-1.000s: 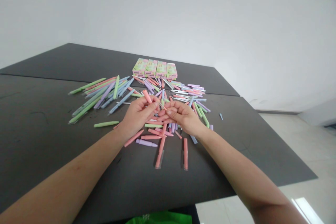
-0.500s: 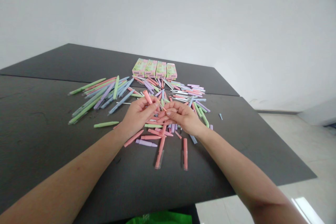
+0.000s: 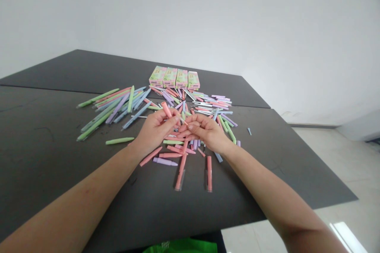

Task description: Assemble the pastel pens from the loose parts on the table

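Observation:
My left hand (image 3: 154,128) is closed around a pink pen barrel (image 3: 166,109), whose wide end sticks up above the fingers. A thin refill (image 3: 183,121) with a pinkish end runs from the left fingertips to my right hand (image 3: 209,131), which pinches it between thumb and forefinger. Both hands hover over a heap of pen parts and hide some of them. Below them lie loose pink barrels (image 3: 170,155) and a purple one (image 3: 165,161). Nearer to me are two pink pens in clear sleeves, one on the left (image 3: 181,172) and one on the right (image 3: 209,174).
Sleeved pens in several colours (image 3: 118,104) are piled on the left, beside a green barrel (image 3: 120,140). Small pastel boxes (image 3: 175,77) stand in a row behind the heap. White refills (image 3: 204,108) lie right of centre. A small blue piece (image 3: 249,131) rests on the dark table (image 3: 282,158).
Both hands keep nearly the same place and grip. The pink barrel and the refill have hardly moved, and the surrounding pen parts look unchanged.

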`<state>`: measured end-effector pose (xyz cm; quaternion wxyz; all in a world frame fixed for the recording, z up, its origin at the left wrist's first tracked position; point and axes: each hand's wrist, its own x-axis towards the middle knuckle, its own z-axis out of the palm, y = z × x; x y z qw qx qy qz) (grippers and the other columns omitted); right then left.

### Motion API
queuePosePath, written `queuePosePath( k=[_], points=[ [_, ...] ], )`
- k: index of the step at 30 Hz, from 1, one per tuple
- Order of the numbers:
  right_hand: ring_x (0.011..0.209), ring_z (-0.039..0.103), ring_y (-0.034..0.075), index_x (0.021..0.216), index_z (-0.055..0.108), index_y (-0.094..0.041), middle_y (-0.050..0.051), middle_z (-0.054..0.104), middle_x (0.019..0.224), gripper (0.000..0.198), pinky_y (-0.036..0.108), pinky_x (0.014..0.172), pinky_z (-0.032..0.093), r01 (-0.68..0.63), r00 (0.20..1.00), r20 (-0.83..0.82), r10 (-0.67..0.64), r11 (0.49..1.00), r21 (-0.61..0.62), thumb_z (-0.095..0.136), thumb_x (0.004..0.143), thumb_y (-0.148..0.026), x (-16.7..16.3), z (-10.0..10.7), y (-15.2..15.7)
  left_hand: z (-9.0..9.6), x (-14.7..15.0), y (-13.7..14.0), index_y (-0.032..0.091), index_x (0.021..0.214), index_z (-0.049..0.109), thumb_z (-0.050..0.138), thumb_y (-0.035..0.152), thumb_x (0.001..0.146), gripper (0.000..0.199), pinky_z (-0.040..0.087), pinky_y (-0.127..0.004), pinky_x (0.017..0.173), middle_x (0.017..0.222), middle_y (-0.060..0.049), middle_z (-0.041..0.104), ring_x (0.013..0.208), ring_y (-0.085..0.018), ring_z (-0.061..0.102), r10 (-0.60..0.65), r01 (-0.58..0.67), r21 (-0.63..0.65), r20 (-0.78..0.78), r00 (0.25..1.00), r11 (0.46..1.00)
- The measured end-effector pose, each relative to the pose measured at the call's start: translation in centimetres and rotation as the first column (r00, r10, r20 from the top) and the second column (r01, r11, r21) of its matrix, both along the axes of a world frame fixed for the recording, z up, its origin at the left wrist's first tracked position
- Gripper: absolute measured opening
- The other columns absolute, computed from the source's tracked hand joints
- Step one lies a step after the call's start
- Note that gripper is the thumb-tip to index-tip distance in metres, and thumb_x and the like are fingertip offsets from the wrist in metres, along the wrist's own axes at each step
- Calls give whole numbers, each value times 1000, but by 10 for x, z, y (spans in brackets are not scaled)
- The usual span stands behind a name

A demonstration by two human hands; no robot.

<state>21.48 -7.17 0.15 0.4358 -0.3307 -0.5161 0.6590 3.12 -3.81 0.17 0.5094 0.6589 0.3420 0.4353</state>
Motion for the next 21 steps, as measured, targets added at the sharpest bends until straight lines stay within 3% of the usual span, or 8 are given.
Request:
queuePosePath(
  k=[9, 14, 21],
  points=[
    [79, 73, 15, 98, 52, -17, 5, 72, 86, 28, 24, 70, 59, 1, 1000, 9, -1, 1000, 8, 68, 84, -36, 0, -1, 0, 6, 5, -6, 15, 81, 60, 59, 30, 84, 15, 40, -21, 53, 66, 3, 54, 54, -8, 45, -4, 4, -8, 8, 1000, 1000],
    [77, 73, 15, 99, 50, -19, 5, 73, 87, 24, 27, 71, 60, 10, 1000, -4, -10, 1000, -1, 65, 86, -32, -1, -3, 0, 3, 5, -6, 14, 81, 62, 61, 29, 83, 15, 46, -22, 62, 76, 0, 60, 66, -11, 54, 14, -12, 48, -50, 999, 999],
    [92, 72, 19, 100, 54, -17, 8, 73, 95, 22, 32, 84, 58, -72, 995, -79, 69, 997, -40, 67, 82, -21, 3, -1, 1, 0, 5, -4, 14, 83, 65, 63, 32, 82, 18, 51, -25, 68, 88, -4, 66, 74, -14, 60, 21, -19, 34, -81, 996, 999]
  ],
)
